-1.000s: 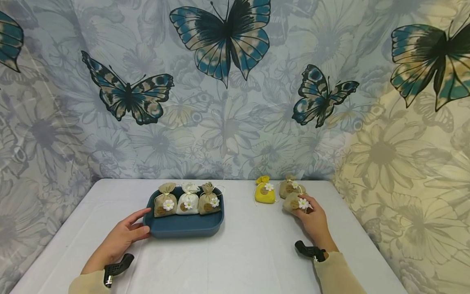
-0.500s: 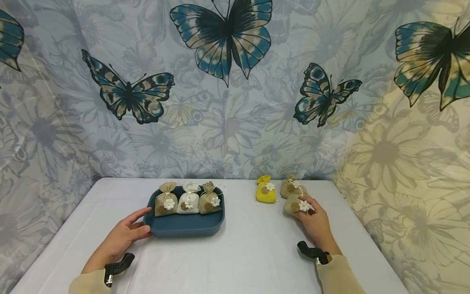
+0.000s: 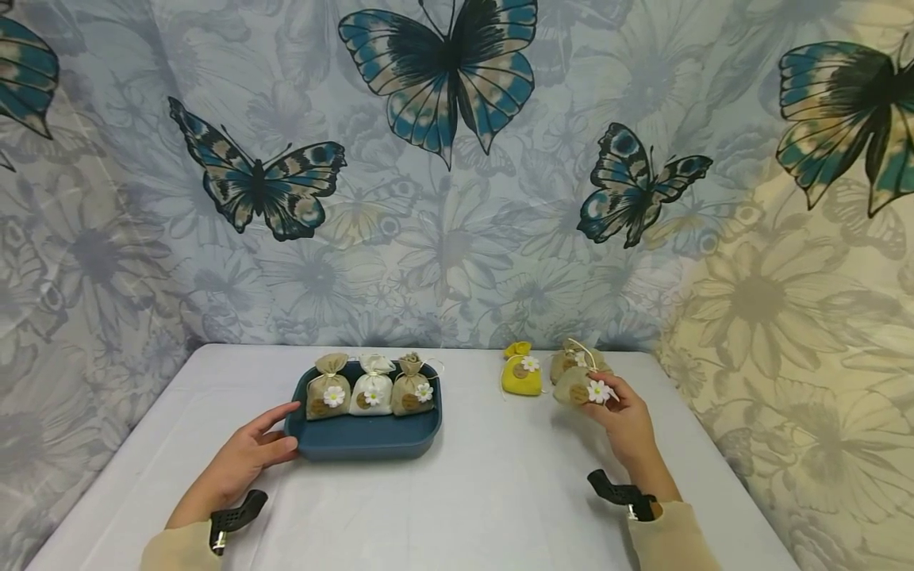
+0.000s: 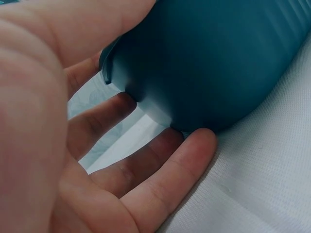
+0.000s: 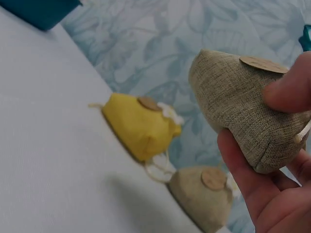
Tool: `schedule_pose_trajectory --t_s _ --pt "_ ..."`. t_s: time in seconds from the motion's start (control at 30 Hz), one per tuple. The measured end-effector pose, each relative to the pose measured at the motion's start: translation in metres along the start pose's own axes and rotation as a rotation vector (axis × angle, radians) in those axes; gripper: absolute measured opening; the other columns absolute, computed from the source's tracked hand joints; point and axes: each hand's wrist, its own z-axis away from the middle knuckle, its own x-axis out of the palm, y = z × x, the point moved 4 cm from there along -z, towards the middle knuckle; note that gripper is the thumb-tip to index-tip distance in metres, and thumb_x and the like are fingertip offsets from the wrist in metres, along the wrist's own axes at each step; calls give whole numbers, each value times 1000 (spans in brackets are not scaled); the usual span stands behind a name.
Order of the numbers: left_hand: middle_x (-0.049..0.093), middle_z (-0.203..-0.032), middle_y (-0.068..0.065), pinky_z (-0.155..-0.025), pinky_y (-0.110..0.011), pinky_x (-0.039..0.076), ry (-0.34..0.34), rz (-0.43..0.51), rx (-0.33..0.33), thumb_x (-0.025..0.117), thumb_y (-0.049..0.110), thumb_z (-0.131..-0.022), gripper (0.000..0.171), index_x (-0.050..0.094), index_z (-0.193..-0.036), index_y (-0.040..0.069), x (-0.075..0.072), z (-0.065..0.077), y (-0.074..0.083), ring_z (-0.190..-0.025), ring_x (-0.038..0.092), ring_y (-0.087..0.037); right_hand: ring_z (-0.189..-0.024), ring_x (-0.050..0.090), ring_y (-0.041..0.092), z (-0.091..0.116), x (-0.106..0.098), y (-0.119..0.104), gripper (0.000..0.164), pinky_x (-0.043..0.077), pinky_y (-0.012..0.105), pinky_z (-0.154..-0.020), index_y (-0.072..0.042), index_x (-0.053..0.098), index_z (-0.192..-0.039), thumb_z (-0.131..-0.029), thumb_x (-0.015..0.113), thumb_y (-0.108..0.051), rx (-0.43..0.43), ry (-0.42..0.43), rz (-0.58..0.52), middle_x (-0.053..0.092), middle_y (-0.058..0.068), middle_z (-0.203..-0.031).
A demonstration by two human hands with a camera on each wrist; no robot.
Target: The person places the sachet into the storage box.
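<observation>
My right hand (image 3: 628,420) pinches a beige drawstring sachet (image 5: 243,97) between thumb and fingers. It is lifted off the table, its round brown tag and white daisy showing in the head view. My left hand (image 3: 243,464) touches the left end of a blue tray (image 3: 364,444) with extended fingertips, the thumb nearer its front corner. Along the tray's back stand a beige sachet (image 3: 328,388), a white sachet (image 3: 371,385) and a tan sachet (image 3: 410,388) side by side. A yellow sachet (image 3: 520,377) and another beige sachet (image 5: 199,194) sit on the table close to my right hand.
A white cloth covers the table (image 3: 457,507). Behind it hangs a butterfly-and-flower patterned backdrop (image 3: 457,262), meeting the table's back edge. A dark wrist camera (image 3: 239,514) is strapped to the left wrist, and another wrist camera (image 3: 621,492) to the right.
My right hand has raised the beige sachet slightly off the table, away from the one behind it. The left hand stays at the tray. The head view has shifted slightly.
</observation>
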Motion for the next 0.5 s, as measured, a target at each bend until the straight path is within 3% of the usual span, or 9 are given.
schedule_pose_trajectory --t_s 0.07,0.2,0.33,0.5 --pt "17 -156 -33 -91 -45 54 -5 5 3 65 6 -97 69 28 -155 1 0 0 0 -131 41 -48 -97 58 13 0 4 -6 50 56 21 -73 11 56 -128 -81 60 25 -15 -19 -70 56 5 -120" --pt "17 -156 -33 -91 -44 55 -6 7 9 65 6 -98 69 28 -155 1 0 0 -1 -130 44 -47 -96 57 13 1 15 -19 48 55 20 -72 13 56 -125 -80 56 28 -69 -51 -97 57 6 -119" --pt "18 -156 -33 -91 -44 55 -6 9 8 65 6 -97 69 28 -155 0 0 0 -1 -129 44 -47 -101 59 12 0 29 -37 46 56 21 -75 13 57 -123 -80 61 25 -109 -101 -29 58 2 -122" --pt "18 -156 -33 -91 -44 55 -4 10 4 65 6 -98 69 28 -155 1 -1 -1 -2 -131 42 -48 -106 61 12 -5 50 -60 45 58 24 -76 6 60 -125 -82 67 18 -116 -168 96 55 10 -125"
